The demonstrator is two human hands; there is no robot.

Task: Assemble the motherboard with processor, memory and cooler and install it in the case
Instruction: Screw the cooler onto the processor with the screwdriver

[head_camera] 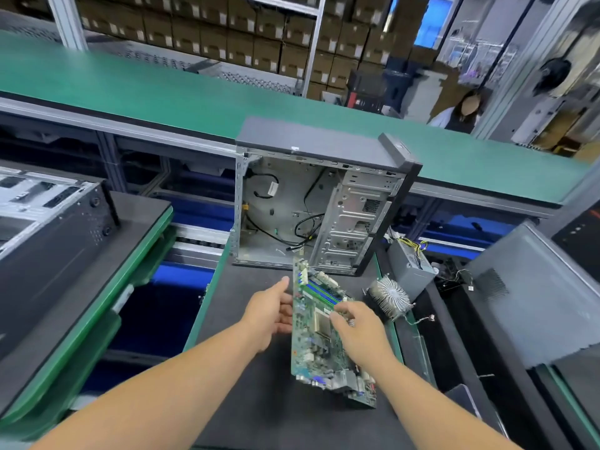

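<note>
— Where is the green rectangular motherboard (pixel 319 332) found?

— It is held tilted above the dark mat of the desk (pixel 259 401), its long side pointing toward the open grey metal computer case (pixel 324 209), which is stood upright at the far end of the mat with its side panel off and black cables seen inside.

— How are the hands placed?

— The left hand (pixel 271 315) is set against the board's left edge, fingers curled behind it and thumb stretched forward. The right hand (pixel 360 329) is laid over the board's upper face, fingertips closed on it near the blue and green memory slots (pixel 321 292).

— What is seen nearby?

— A round silver finned cooler (pixel 389 295) is lain on the mat just right of the board, with a grey boxed power supply (pixel 410 263) beyond it.
</note>
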